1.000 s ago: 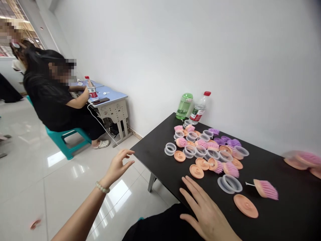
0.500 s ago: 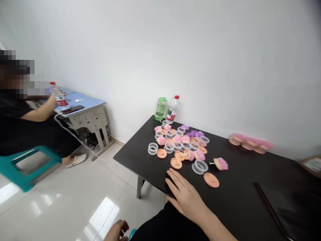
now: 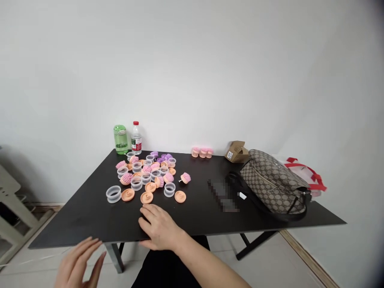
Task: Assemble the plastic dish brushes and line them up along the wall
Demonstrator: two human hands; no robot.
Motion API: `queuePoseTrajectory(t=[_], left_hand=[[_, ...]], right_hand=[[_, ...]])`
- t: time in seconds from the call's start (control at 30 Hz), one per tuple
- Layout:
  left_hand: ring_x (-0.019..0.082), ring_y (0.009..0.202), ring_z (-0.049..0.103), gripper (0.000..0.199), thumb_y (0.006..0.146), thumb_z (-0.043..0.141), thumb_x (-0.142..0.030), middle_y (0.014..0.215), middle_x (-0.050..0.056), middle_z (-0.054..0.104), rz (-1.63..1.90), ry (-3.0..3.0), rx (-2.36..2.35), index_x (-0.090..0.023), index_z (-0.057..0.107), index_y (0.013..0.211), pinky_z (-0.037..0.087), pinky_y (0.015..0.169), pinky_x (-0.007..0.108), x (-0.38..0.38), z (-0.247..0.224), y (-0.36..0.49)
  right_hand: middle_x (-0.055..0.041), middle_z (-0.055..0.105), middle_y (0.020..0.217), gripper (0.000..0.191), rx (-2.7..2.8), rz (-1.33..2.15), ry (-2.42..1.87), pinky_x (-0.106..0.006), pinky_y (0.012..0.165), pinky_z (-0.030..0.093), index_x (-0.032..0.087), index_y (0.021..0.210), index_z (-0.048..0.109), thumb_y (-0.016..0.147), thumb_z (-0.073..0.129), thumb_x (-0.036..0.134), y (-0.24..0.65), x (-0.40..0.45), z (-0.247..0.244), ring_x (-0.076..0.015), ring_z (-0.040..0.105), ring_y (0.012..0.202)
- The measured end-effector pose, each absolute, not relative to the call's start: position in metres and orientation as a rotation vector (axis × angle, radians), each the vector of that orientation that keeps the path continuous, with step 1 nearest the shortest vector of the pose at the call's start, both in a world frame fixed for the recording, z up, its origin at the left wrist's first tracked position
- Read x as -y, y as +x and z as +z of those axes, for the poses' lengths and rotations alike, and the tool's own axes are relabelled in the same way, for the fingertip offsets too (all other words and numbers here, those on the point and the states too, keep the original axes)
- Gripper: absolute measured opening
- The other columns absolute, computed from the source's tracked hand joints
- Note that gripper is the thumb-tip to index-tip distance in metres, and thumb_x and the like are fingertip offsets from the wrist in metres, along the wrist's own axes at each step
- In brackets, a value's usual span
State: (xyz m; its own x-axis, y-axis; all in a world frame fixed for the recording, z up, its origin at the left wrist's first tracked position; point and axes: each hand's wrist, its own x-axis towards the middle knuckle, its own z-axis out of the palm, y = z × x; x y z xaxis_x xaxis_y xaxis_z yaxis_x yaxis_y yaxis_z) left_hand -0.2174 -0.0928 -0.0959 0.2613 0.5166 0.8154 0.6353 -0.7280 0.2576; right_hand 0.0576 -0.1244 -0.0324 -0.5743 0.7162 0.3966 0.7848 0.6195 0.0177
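Note:
My right hand (image 3: 160, 228) rests at the table's front edge, fingers a little bent and apart, holding nothing. Its fingertips are close to an orange disc (image 3: 147, 197). My left hand (image 3: 79, 266) hovers by the front edge further left, thumb and fingers apart with nothing between them. On the black table (image 3: 90, 216) lies a spread of loose parts: clear plastic rings (image 3: 113, 195), orange discs and brush heads with pink bristles (image 3: 126, 178). Some purple bristle pieces (image 3: 163, 159) lie behind them. One pink brush head (image 3: 185, 178) with a thin stem sits apart on the right.
Behind the parts stand a green bottle (image 3: 121, 140) and a red-capped water bottle (image 3: 136, 140). Three pink-and-orange brushes (image 3: 203, 153) line up near the wall. To the right are a cardboard box (image 3: 237, 152), a patterned bag (image 3: 270, 182) and a blurred-out flat item (image 3: 222, 194).
My view has swung right: the seated person has left it, and the bag and whole box have come in. My left hand has risen to the table edge. My right hand stays at the edge.

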Motion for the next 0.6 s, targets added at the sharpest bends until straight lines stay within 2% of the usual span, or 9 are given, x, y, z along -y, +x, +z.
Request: queuePoseTrajectory(t=[0.07,0.17,0.33,0.5,0.6], left_hand=[[0.035,0.111,0.061,0.034,0.092,0.053,-0.036,0.113,0.013,0.064,-1.401,-2.365,1.19,-0.026,0.054,0.125,0.047,0.097,0.053,0.083,-0.087,-0.208],[0.04,0.127,0.051,0.049,0.094,0.046,-0.047,0.128,0.02,0.06,-1.163,-2.3,1.266,-0.018,0.05,0.132,0.042,0.103,0.056,0.075,-0.088,-0.196],[0.035,0.142,0.037,0.058,0.094,0.044,-0.046,0.149,0.016,0.048,-0.868,-2.267,1.319,-0.021,0.04,0.146,0.026,0.116,0.053,0.077,-0.099,-0.194],[0.033,0.147,0.03,0.061,0.093,0.046,-0.049,0.154,0.014,0.043,-0.797,-2.276,1.355,-0.021,0.041,0.147,0.021,0.119,0.052,0.083,-0.099,-0.199],[0.033,0.148,0.026,0.063,0.093,0.047,-0.048,0.156,0.012,0.039,-0.795,-2.294,1.32,-0.023,0.036,0.15,0.017,0.12,0.051,0.083,-0.099,-0.202]], right_hand=[[-0.0192,0.055,0.136,0.044,2.486,-0.277,-1.202,-0.049,0.111,0.038,0.016,0.112,0.062,0.08,0.074,0.043,0.057,0.124,-0.034,-0.0348,0.041,0.135],[-0.0216,0.059,0.129,0.048,2.453,-0.245,-1.219,-0.048,0.11,0.04,0.011,0.111,0.061,0.08,0.073,0.047,0.055,0.124,-0.037,-0.0347,0.047,0.129],[-0.0212,0.06,0.126,0.052,2.435,-0.093,-1.274,-0.048,0.107,0.044,0.01,0.114,0.059,0.076,0.077,0.041,0.052,0.124,-0.037,-0.0345,0.052,0.122],[-0.0252,0.055,0.133,0.06,2.454,-0.041,-1.29,-0.05,0.11,0.042,0.006,0.126,0.055,0.082,0.071,0.044,0.051,0.127,-0.039,-0.0372,0.05,0.127],[-0.0274,0.051,0.14,0.069,2.483,-0.018,-1.31,-0.049,0.109,0.043,0.005,0.134,0.049,0.085,0.068,0.049,0.055,0.136,-0.039,-0.0397,0.046,0.134]])
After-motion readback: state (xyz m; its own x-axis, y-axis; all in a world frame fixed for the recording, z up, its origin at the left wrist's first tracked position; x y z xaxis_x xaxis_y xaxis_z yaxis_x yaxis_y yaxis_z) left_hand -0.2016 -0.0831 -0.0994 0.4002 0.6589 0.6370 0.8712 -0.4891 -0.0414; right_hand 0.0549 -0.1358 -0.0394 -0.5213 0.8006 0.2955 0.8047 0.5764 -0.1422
